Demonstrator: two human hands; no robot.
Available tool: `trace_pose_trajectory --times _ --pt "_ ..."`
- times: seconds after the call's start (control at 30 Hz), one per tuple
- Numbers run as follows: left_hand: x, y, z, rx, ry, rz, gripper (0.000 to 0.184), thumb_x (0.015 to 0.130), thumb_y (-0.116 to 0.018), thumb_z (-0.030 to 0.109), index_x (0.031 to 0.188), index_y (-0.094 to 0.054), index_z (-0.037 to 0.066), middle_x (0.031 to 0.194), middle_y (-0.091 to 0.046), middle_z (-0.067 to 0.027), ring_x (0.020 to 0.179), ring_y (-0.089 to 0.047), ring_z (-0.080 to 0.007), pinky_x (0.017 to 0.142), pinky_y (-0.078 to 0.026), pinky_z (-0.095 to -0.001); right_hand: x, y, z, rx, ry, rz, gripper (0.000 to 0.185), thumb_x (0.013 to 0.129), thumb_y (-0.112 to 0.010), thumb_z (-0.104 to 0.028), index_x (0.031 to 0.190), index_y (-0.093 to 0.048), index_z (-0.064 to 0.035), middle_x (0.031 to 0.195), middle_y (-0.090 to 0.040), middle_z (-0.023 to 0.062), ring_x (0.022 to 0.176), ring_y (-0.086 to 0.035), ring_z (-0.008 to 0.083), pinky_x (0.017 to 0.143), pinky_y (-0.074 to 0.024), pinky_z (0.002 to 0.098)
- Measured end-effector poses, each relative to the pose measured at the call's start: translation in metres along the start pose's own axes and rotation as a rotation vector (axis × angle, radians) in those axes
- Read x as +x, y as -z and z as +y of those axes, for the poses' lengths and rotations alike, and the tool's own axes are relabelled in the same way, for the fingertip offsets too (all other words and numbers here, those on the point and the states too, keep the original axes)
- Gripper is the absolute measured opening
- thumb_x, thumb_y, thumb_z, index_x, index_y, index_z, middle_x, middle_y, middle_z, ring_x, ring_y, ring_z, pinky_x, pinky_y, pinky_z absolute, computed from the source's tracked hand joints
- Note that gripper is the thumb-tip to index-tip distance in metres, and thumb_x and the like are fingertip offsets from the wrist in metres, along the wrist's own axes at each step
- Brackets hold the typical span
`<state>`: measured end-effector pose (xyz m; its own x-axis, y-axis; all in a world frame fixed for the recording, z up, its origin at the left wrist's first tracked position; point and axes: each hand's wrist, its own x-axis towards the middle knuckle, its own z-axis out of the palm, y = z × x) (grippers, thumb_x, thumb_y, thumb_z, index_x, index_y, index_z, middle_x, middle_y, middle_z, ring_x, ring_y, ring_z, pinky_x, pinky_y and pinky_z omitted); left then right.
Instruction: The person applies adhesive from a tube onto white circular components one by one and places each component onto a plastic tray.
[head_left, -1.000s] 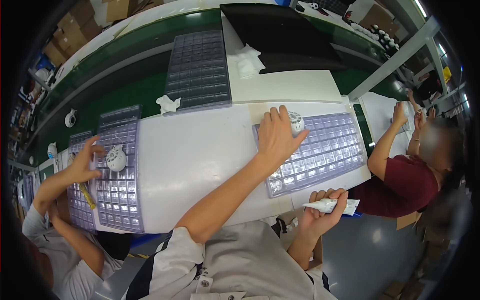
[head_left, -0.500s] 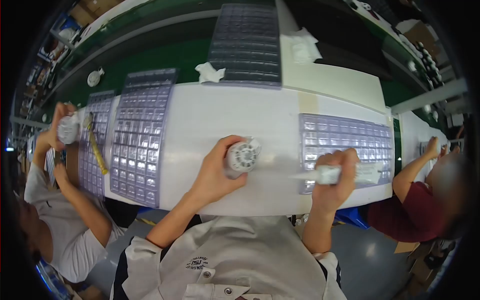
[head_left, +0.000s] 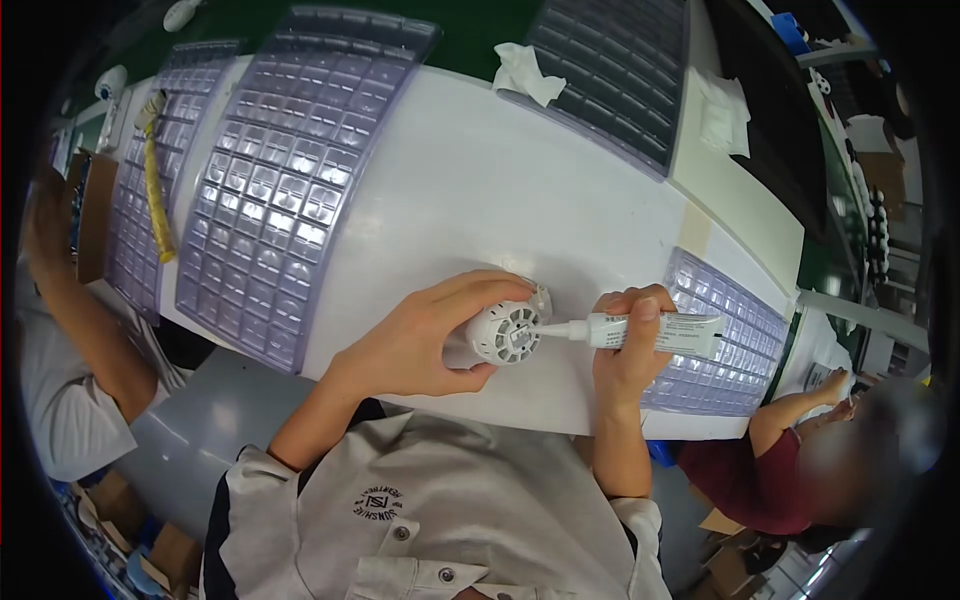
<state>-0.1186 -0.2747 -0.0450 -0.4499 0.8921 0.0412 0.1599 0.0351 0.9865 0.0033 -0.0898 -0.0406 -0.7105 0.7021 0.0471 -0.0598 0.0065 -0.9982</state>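
My left hand is wrapped round a white round plastic housing, tilted so that its slotted face looks to the right. In my right hand is a white glue tube with printed text, held sideways and pointing left. Its long thin nozzle reaches the middle of the slotted face. Whether the tip touches the surface or any glue comes out, I cannot tell.
Clear compartment trays stand left, with another tray right and one at the back. A yellow tool lies on the far-left tray. Crumpled white tissues sit behind. Co-workers are on both sides, one in a maroon sleeve.
My right hand has moved left with the glue tube, bringing its nozzle to the housing. The view has swung round, and the left co-worker's white part is out of sight.
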Motion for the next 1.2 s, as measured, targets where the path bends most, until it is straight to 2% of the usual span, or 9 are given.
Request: trace_pose_trajectory --times 0.1,0.53,0.63,0.93,1.03,1.2 --pt "0.000 0.000 -0.001 0.016 -0.011 0.006 0.066 0.064 -0.074 0.001 0.127 -0.055 0.006 0.130 -0.058 -0.0107 0.118 -0.057 -0.0275 0.096 -0.049 -0.0353 0.002 -0.002 0.006 0.067 0.069 0.002 0.035 0.097 -0.057 -0.029 0.074 -0.048 -0.0046 0.066 -0.055 0.0049 0.049 -0.039 0.0110 0.047 -0.0330 0.0279" --pt "0.001 0.001 -0.005 0.042 -0.035 0.003 0.066 0.064 -0.074 0.002 0.127 -0.055 0.007 0.130 -0.058 -0.0106 0.118 -0.057 -0.0285 0.096 -0.049 -0.0360 0.004 -0.003 0.006 0.048 0.063 0.007 0.036 0.098 -0.057 -0.031 0.074 -0.048 -0.0052 0.063 -0.054 0.0043 0.047 -0.037 0.0095 0.046 -0.0316 0.0274" --pt "0.000 0.000 -0.003 0.048 -0.014 0.007 0.066 0.064 -0.074 0.002 0.127 -0.056 0.007 0.129 -0.058 -0.0107 0.118 -0.057 -0.0286 0.096 -0.049 -0.0361 0.001 0.001 0.004 0.105 -0.009 -0.002 0.032 0.091 -0.067 -0.029 0.076 -0.056 -0.0031 0.068 -0.061 0.0095 0.062 -0.056 0.0150 0.058 -0.0451 0.0271" --pt "0.002 -0.001 -0.003 0.051 -0.020 0.011 0.065 0.063 -0.074 0.002 0.126 -0.056 0.006 0.128 -0.059 -0.0113 0.116 -0.059 -0.0288 0.094 -0.050 -0.0361 0.000 0.006 0.004 0.033 0.053 0.028 0.032 0.091 -0.067 -0.030 0.077 -0.057 -0.0025 0.068 -0.062 0.0099 0.058 -0.054 0.0137 0.054 -0.0435 0.0260" --pt "0.001 -0.002 -0.005 0.046 -0.028 0.020 0.065 0.063 -0.075 0.001 0.125 -0.056 0.006 0.127 -0.059 -0.0116 0.116 -0.059 -0.0285 0.094 -0.050 -0.0356 0.000 0.007 0.002 0.166 0.063 0.021 0.032 0.091 -0.067 -0.030 0.078 -0.057 -0.0019 0.067 -0.062 0.0097 0.055 -0.053 0.0134 0.052 -0.0430 0.0264" --pt "0.001 -0.003 -0.005 0.017 -0.012 0.039 0.065 0.062 -0.075 0.000 0.123 -0.056 0.005 0.126 -0.059 -0.0120 0.115 -0.060 -0.0281 0.093 -0.050 -0.0350 -0.002 0.013 0.001 0.195 0.030 -0.005 0.032 0.091 -0.066 -0.029 0.076 -0.058 -0.0018 0.065 -0.062 0.0097 0.054 -0.054 0.0138 0.052 -0.0439 0.0271"
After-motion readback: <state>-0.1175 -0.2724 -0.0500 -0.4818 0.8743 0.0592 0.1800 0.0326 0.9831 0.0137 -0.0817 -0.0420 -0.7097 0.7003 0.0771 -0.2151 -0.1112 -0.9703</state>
